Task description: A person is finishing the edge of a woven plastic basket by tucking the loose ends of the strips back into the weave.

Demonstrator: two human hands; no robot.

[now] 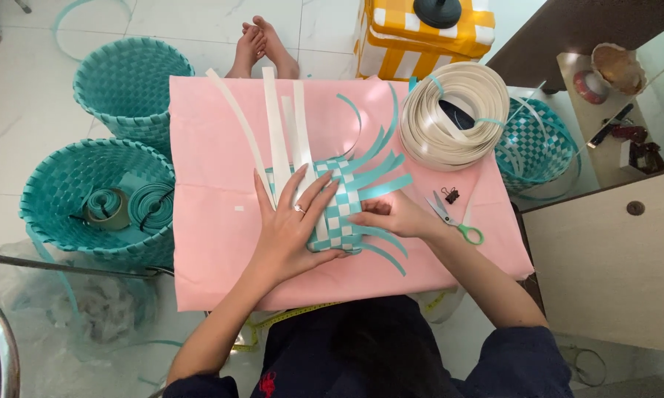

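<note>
Left hand [291,225] lies flat, fingers spread, on the teal-and-white woven piece [339,206]; right hand [391,215] pinches its edge.

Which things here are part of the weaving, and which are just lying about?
In use: left hand flat on the woven patch; right hand at its edge; white strips; teal strips; pink board.

Lying about: scissors, white coil, binder clip, teal baskets, yellow checked box.
</note>
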